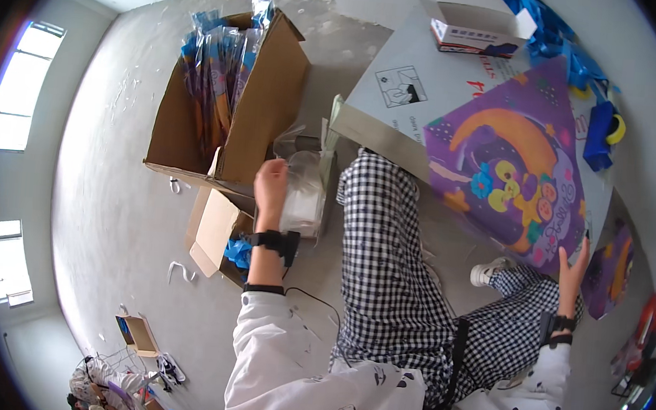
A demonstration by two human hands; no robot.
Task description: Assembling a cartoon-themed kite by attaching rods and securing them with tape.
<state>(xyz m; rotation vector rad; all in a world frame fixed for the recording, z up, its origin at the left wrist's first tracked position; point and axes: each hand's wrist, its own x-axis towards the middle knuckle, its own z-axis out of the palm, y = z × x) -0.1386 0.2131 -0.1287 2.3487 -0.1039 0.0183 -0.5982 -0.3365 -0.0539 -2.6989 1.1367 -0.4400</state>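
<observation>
My left hand (pixel 269 193) is closed, fingertips pinched at the edge of a clear plastic bag (pixel 305 174) on a stack of such bags beside my knee. Over to the right, a purple triangular printed sheet (pixel 455 157), kite-like, lies on a board-topped surface, showing a yellow cartoon figure and an orange moon. Its lower right corner is gripped by my right hand (pixel 571 274), with the thumb on the near side; the other fingers are partly hidden.
Left of the bags stands a tall cardboard box (pixel 279 85) of wrapped packages; below it, a small open carton (pixel 214 231) holds blue material. A white box (pixel 476 32), a blue tape dispenser (pixel 600 138) and blue strips (pixel 539 21) lie on the board (pixel 401 64). Another purple sheet (pixel 608 273) hangs right.
</observation>
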